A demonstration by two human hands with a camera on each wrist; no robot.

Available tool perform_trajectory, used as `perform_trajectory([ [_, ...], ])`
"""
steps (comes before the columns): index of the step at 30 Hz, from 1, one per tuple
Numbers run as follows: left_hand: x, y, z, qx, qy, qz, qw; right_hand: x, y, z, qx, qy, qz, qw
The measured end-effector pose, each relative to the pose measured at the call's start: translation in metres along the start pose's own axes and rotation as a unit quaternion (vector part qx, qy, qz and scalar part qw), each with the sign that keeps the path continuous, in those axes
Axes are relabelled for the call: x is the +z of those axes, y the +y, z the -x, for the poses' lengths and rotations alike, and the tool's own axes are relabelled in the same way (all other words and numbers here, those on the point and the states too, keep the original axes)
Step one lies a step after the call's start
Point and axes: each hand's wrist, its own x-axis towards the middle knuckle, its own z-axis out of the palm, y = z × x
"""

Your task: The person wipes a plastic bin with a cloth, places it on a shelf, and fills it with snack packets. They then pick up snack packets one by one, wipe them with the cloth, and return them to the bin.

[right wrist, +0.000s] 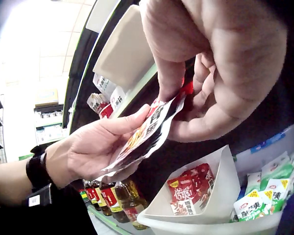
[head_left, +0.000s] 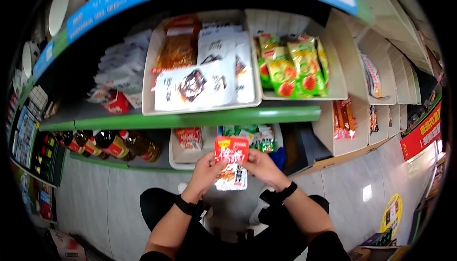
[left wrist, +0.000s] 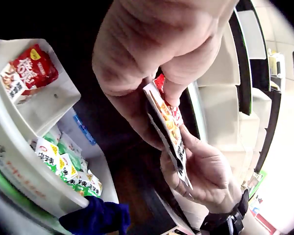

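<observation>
A small red and white snack packet [head_left: 231,177] is held upright between both hands in the head view, its printed front facing up at me. My left hand [head_left: 205,174] pinches the packet's left edge, thumb on the front. On the opposite edge my right hand [head_left: 267,169] pinches it the same way, thumb also on the front. Seen edge-on in the left wrist view, the packet [left wrist: 167,122] looks thin and flat. In the right wrist view the fingers of both hands cover parts of the packet [right wrist: 149,128].
Behind the hands, a low bin [head_left: 183,158] holds similar red packets [head_left: 189,137] beside green and white packets [head_left: 262,137]. A green-edged shelf [head_left: 190,118] above carries bins of white bags [head_left: 190,87] and green bags [head_left: 297,68]. Bottles [head_left: 138,144] stand lower left; a blue cloth [left wrist: 95,215] hangs at the bin.
</observation>
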Motion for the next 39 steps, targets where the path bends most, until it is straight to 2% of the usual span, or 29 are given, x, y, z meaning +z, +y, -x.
perform_trajectory([
  [2, -0.005, -0.002, 0.000, -0.001, -0.008, 0.006, 1.000, 0.006, -0.014, 0.004, 0.014, 0.009, 0.009, 1.000],
  [4, -0.007, 0.003, 0.003, 0.000, -0.020, 0.014, 1.000, 0.010, -0.014, 0.003, -0.004, 0.005, -0.034, 0.999],
  [5, -0.007, 0.007, 0.005, -0.005, -0.027, 0.019, 0.999, 0.010, -0.015, 0.004, 0.015, 0.010, -0.042, 0.999],
  [8, -0.009, 0.006, 0.006, -0.021, -0.014, 0.023, 0.999, 0.015, -0.013, 0.001, -0.001, 0.023, -0.031, 0.999],
  [16, -0.009, -0.003, 0.011, -0.007, 0.011, 0.055, 0.998, 0.021, -0.019, 0.006, 0.023, 0.046, -0.041, 0.998],
  [26, 0.004, -0.003, 0.015, -0.011, -0.025, 0.062, 0.998, 0.013, -0.019, 0.029, 0.052, 0.064, -0.067, 0.994],
  [30, 0.008, -0.003, 0.022, -0.015, -0.035, 0.038, 0.999, 0.010, -0.018, 0.041, 0.029, 0.045, -0.081, 0.995],
  [32, 0.011, -0.007, 0.022, 0.009, -0.037, 0.025, 0.999, 0.009, -0.020, 0.049, 0.030, 0.065, -0.001, 0.997],
  [36, 0.008, -0.014, 0.019, -0.039, -0.067, 0.031, 0.997, 0.005, -0.018, 0.056, 0.031, 0.064, -0.020, 0.997],
  [39, 0.014, -0.012, 0.017, -0.015, -0.072, 0.042, 0.996, 0.002, -0.013, 0.055, 0.022, 0.066, -0.022, 0.997],
])
